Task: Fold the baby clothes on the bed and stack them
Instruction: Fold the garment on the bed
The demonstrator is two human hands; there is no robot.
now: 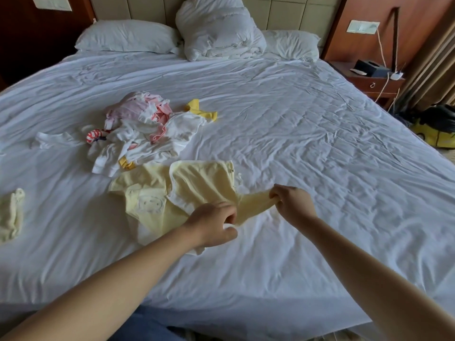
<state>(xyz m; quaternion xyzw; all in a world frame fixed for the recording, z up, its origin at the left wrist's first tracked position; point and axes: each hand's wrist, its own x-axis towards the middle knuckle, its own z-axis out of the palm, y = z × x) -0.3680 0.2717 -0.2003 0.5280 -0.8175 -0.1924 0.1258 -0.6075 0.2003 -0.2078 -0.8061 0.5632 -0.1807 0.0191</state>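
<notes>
No text is legible; the yellow garment (pixel 197 183) bears a smiley face (pixel 150 203).

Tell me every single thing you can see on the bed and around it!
yellow baby garment: one, pale yellow, near side of bed, spread out
heap of baby clothes: one heap, white, pink and yellow, just behind the yellow baby garment
small cream garment: one, cream, far left of bed
bed sheet: one, white, wrinkled
pillows: two, white, at the headboard
duvet: one, white, bundled between the pillows
nightstand: one, brown, right of bed
box: one, black, on the nightstand
bag: one, yellow and black, floor at right
left grip: one, bare hand, pinches the yellow baby garment
right grip: one, bare hand, pinches the same garment's end
</notes>
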